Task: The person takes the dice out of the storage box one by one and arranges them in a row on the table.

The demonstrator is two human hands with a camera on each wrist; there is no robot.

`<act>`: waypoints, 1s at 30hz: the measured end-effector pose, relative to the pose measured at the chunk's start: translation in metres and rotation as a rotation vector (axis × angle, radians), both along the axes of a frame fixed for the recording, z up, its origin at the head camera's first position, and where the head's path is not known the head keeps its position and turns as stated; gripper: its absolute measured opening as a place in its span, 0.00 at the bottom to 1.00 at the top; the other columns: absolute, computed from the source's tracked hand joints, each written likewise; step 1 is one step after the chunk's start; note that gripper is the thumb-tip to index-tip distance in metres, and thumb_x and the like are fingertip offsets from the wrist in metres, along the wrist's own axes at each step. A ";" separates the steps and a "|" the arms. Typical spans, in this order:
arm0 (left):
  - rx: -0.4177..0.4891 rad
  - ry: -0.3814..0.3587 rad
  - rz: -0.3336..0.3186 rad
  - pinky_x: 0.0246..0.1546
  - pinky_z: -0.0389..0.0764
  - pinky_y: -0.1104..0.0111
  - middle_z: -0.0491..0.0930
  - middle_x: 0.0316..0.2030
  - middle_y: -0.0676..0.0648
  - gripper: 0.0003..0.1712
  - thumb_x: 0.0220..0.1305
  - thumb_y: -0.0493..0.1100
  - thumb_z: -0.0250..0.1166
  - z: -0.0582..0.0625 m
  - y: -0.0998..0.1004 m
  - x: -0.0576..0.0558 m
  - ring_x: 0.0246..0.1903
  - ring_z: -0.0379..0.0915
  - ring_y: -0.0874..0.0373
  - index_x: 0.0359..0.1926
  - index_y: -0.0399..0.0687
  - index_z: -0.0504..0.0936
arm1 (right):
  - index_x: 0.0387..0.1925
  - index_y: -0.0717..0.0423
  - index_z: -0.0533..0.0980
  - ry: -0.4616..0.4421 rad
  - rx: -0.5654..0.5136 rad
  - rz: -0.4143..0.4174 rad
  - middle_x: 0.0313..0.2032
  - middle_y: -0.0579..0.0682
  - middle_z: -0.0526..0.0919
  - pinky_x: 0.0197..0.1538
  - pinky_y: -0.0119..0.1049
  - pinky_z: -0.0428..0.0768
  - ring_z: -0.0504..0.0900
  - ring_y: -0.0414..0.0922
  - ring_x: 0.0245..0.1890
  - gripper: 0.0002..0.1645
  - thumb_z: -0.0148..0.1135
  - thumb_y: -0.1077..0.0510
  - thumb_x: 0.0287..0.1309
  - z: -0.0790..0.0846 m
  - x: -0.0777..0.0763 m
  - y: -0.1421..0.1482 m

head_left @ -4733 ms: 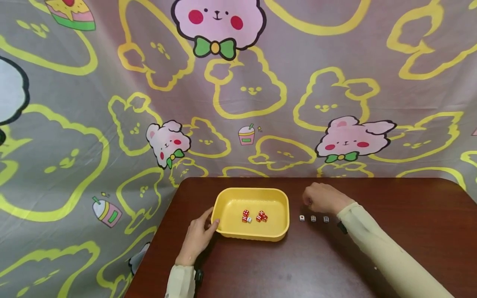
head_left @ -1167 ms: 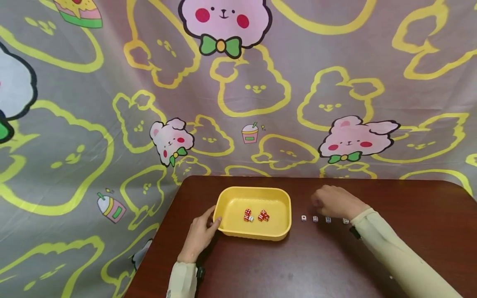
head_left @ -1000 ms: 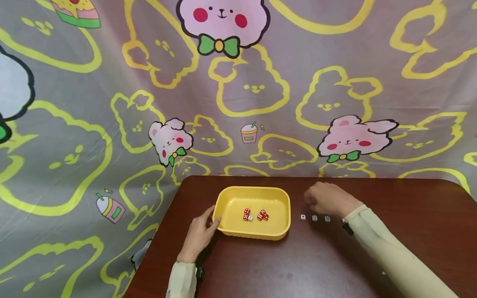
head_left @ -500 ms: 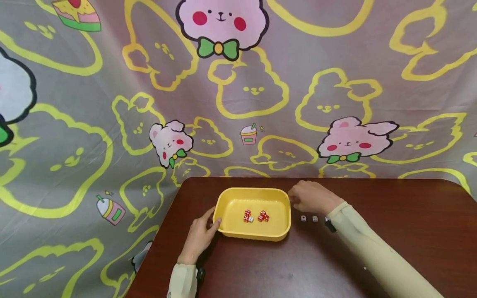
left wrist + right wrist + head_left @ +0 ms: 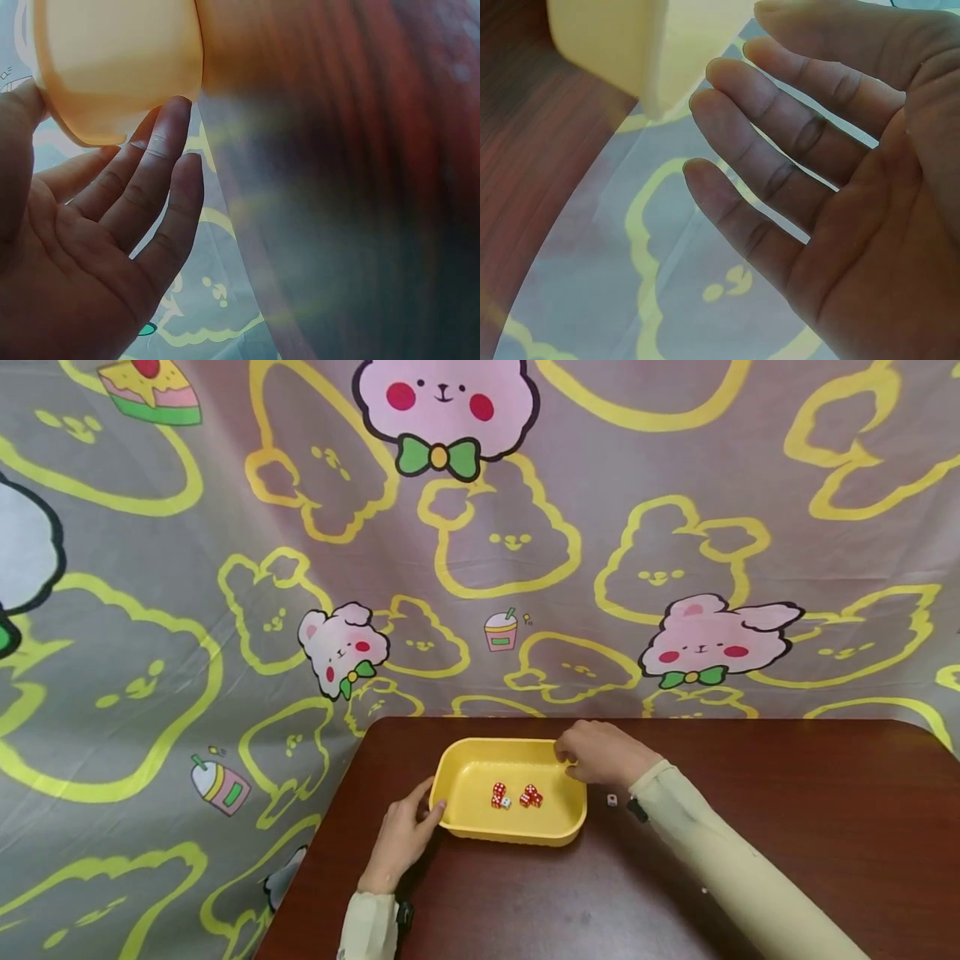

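Observation:
A yellow tray point(image 5: 507, 838) stands on the table with several red dice point(image 5: 531, 791) and one white die point(image 5: 506, 802) inside. My left hand point(image 5: 399, 842) grips its left end, thumb at the rim and fingers against the outside, as the left wrist view shows. Over the right back corner reaches my right hand point(image 5: 606, 755). Its fingers are loosely bent and apart in the right wrist view, with nothing seen between them. One white die with a red dot point(image 5: 612, 800) lies on the table right of the tray. The right hand and sleeve hide the dice beside it.
The dark brown table point(image 5: 510, 902) ends at a back edge close to a patterned cloth point(image 5: 525, 568). That cloth also hangs along the left side. My right forearm point(image 5: 742, 860) crosses above the table's right part.
A fourth white die has joined the row on the table since the earliest frame. My right hand has moved left from above that row to the tray's corner. My left hand stays put.

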State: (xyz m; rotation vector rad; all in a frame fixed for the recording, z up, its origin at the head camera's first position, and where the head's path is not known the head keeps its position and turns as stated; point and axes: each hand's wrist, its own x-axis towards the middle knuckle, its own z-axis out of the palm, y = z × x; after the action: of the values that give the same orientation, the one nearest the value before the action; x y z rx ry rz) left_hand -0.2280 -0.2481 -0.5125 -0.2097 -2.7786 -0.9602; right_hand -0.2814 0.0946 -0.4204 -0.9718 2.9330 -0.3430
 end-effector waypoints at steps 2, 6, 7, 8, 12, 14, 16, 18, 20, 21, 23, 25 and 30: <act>-0.005 -0.001 0.001 0.29 0.69 0.74 0.79 0.26 0.56 0.28 0.65 0.52 0.64 -0.001 0.000 0.000 0.22 0.67 0.68 0.63 0.50 0.75 | 0.31 0.49 0.84 -0.004 0.001 0.002 0.27 0.40 0.81 0.36 0.37 0.76 0.74 0.38 0.27 0.06 0.70 0.57 0.48 0.000 -0.002 -0.004; -0.005 0.009 0.006 0.30 0.69 0.74 0.80 0.26 0.56 0.27 0.64 0.52 0.64 -0.001 0.000 0.000 0.22 0.68 0.68 0.63 0.51 0.75 | 0.32 0.50 0.84 0.006 -0.007 0.019 0.27 0.41 0.81 0.37 0.37 0.76 0.75 0.39 0.28 0.06 0.70 0.56 0.48 0.000 -0.005 -0.014; -0.004 0.013 0.005 0.30 0.70 0.74 0.80 0.26 0.56 0.27 0.64 0.51 0.65 -0.001 0.000 -0.001 0.23 0.68 0.68 0.63 0.51 0.75 | 0.32 0.50 0.84 0.005 -0.008 0.024 0.27 0.41 0.81 0.37 0.37 0.76 0.74 0.39 0.28 0.06 0.69 0.56 0.48 0.001 -0.006 -0.017; -0.002 0.015 0.005 0.31 0.70 0.74 0.80 0.27 0.56 0.27 0.64 0.51 0.65 -0.001 0.000 -0.001 0.23 0.69 0.68 0.63 0.51 0.75 | 0.32 0.50 0.84 0.003 -0.006 0.027 0.27 0.41 0.81 0.37 0.37 0.76 0.75 0.39 0.29 0.06 0.69 0.56 0.49 0.001 -0.006 -0.019; 0.000 0.011 0.007 0.30 0.69 0.74 0.79 0.27 0.57 0.27 0.64 0.51 0.65 -0.001 0.000 -0.002 0.23 0.69 0.68 0.62 0.50 0.76 | 0.33 0.50 0.84 -0.022 -0.006 0.040 0.28 0.41 0.81 0.36 0.37 0.76 0.75 0.39 0.29 0.06 0.69 0.56 0.50 0.000 -0.008 -0.027; 0.001 0.009 0.008 0.29 0.69 0.75 0.79 0.26 0.57 0.27 0.64 0.51 0.65 -0.001 0.000 -0.003 0.22 0.68 0.68 0.62 0.51 0.76 | 0.33 0.50 0.84 -0.029 -0.001 0.041 0.28 0.40 0.81 0.37 0.37 0.76 0.75 0.38 0.30 0.06 0.69 0.56 0.50 -0.001 -0.008 -0.031; 0.000 0.009 0.007 0.28 0.69 0.75 0.78 0.25 0.57 0.26 0.64 0.51 0.65 -0.001 0.000 -0.004 0.21 0.68 0.68 0.62 0.51 0.76 | 0.33 0.50 0.84 -0.035 -0.009 0.045 0.29 0.41 0.82 0.37 0.37 0.77 0.76 0.38 0.31 0.06 0.69 0.56 0.50 -0.001 -0.010 -0.034; 0.001 0.014 0.002 0.28 0.69 0.75 0.78 0.25 0.57 0.26 0.64 0.51 0.65 0.000 -0.001 -0.005 0.21 0.67 0.68 0.62 0.51 0.76 | 0.34 0.49 0.84 -0.041 -0.014 0.044 0.30 0.40 0.83 0.38 0.36 0.77 0.77 0.37 0.31 0.06 0.68 0.56 0.51 0.000 -0.011 -0.037; -0.003 0.017 -0.001 0.28 0.68 0.75 0.78 0.25 0.57 0.27 0.64 0.51 0.65 0.001 -0.001 -0.006 0.21 0.67 0.69 0.62 0.51 0.76 | 0.34 0.48 0.84 -0.047 -0.025 0.048 0.30 0.40 0.83 0.38 0.36 0.77 0.77 0.37 0.31 0.06 0.68 0.56 0.51 0.000 -0.013 -0.041; -0.004 0.017 -0.002 0.28 0.68 0.75 0.78 0.25 0.56 0.27 0.64 0.51 0.65 0.002 -0.001 -0.006 0.21 0.67 0.68 0.62 0.50 0.76 | 0.33 0.48 0.84 -0.048 -0.034 0.053 0.30 0.40 0.83 0.38 0.36 0.77 0.77 0.37 0.31 0.06 0.67 0.57 0.51 0.000 -0.014 -0.043; -0.004 0.009 -0.006 0.28 0.69 0.75 0.78 0.25 0.56 0.27 0.65 0.51 0.64 0.003 -0.001 -0.006 0.21 0.67 0.68 0.63 0.50 0.75 | 0.33 0.47 0.84 -0.064 -0.048 0.057 0.29 0.39 0.82 0.38 0.35 0.77 0.76 0.37 0.30 0.05 0.67 0.57 0.51 0.000 -0.015 -0.047; 0.000 -0.008 -0.008 0.28 0.69 0.75 0.78 0.25 0.55 0.27 0.65 0.51 0.64 0.004 0.000 -0.005 0.21 0.67 0.67 0.63 0.50 0.75 | 0.32 0.46 0.83 -0.079 -0.053 0.059 0.29 0.39 0.82 0.37 0.35 0.76 0.75 0.37 0.30 0.05 0.66 0.58 0.50 -0.002 -0.016 -0.051; 0.019 -0.045 -0.009 0.27 0.69 0.75 0.80 0.27 0.55 0.28 0.66 0.52 0.63 0.004 0.001 -0.003 0.21 0.68 0.66 0.64 0.49 0.74 | 0.32 0.46 0.83 -0.110 -0.057 0.068 0.29 0.38 0.81 0.36 0.34 0.75 0.75 0.37 0.29 0.05 0.66 0.59 0.51 -0.007 -0.017 -0.059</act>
State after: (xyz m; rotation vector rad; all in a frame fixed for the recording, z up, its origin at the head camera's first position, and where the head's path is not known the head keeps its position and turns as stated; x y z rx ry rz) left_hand -0.2309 -0.2474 -0.5081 -0.2001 -2.8097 -1.0055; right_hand -0.2986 0.0354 -0.4273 -1.0214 2.7993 -0.4631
